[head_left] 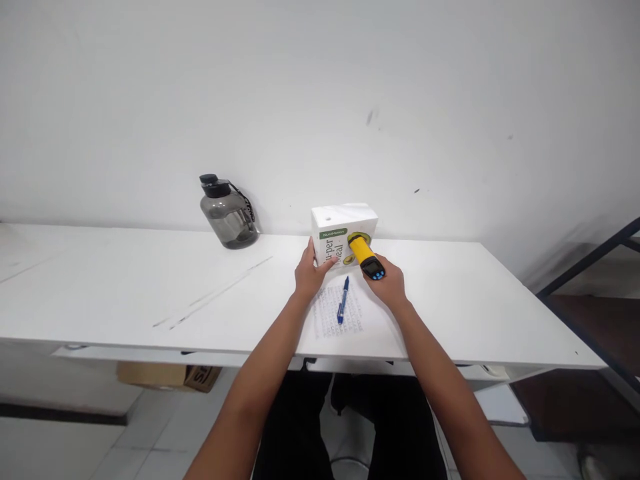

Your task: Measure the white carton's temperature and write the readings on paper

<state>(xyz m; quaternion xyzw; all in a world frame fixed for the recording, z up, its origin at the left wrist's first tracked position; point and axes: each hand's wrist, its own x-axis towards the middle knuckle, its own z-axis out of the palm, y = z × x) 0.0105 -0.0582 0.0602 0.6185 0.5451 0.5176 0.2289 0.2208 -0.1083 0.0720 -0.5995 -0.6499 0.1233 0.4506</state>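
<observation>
- Left hand (pixel 311 270): fingers partly curled, gripping lower left of white printed box (pixel 336 240); thumb lay on front face, other fingers along left side.
- Right hand (pixel 391 280): fingers wrapped around yellow-and-black handheld device (pixel 366 255), mostly hidden behind it; exact closure couldn't be seen.
- Device's front end was up against or just before the box's avocado print; contact couldn't be told. Screen and blue buttons faced the person.
- Box was upright toward the table's far side, near the wall.
- Sheet of paper (pixel 327 320) with handwriting lay flat in front of box; blue pen (pixel 343 301) on top, tip toward box.
- White table (pixel 435 313): grey streaks on left part.
- Grey bottle (pixel 227 217), black cap, stood at left by pale, scuffed wall (pixel 320 100).
- Cardboard carton (pixel 160 375) was below table, left; dark-framed rack (pixel 590 260) at right.
</observation>
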